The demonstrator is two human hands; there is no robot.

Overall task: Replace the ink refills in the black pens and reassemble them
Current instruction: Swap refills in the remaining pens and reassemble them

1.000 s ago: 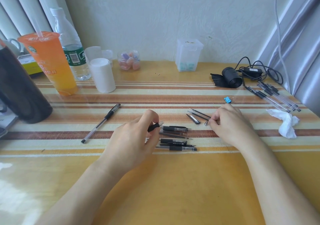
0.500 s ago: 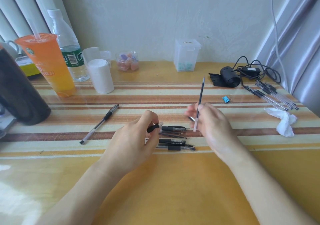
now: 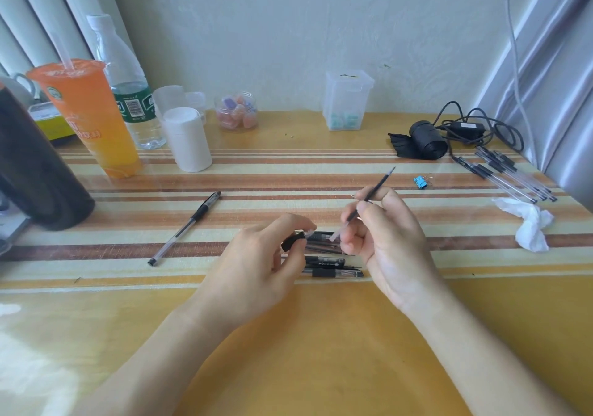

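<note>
My left hand (image 3: 256, 261) grips a pen barrel (image 3: 293, 239) with a black grip, its open end pointing right. My right hand (image 3: 385, 236) pinches a thin ink refill (image 3: 375, 192), tilted with its upper end up and to the right and its lower end close to the barrel's opening. Several black pens and pen parts (image 3: 330, 263) lie on the table under and between my hands. One whole black pen (image 3: 186, 228) lies alone to the left. More pens or refills (image 3: 510, 175) lie in a bunch at the far right.
An orange drink cup (image 3: 90, 117), a water bottle (image 3: 125, 82), a white cup (image 3: 187, 139), a candy jar (image 3: 236, 112) and a clear box (image 3: 346, 101) line the back. A black roll with cables (image 3: 430, 141), a blue clip (image 3: 419, 182) and crumpled tissue (image 3: 529, 223) sit right. A dark container (image 3: 35, 171) stands left.
My right hand picked a refill up from the table, raised it upright, then tilted it and brought its lower end toward the barrel in my left hand, which stayed in place.
</note>
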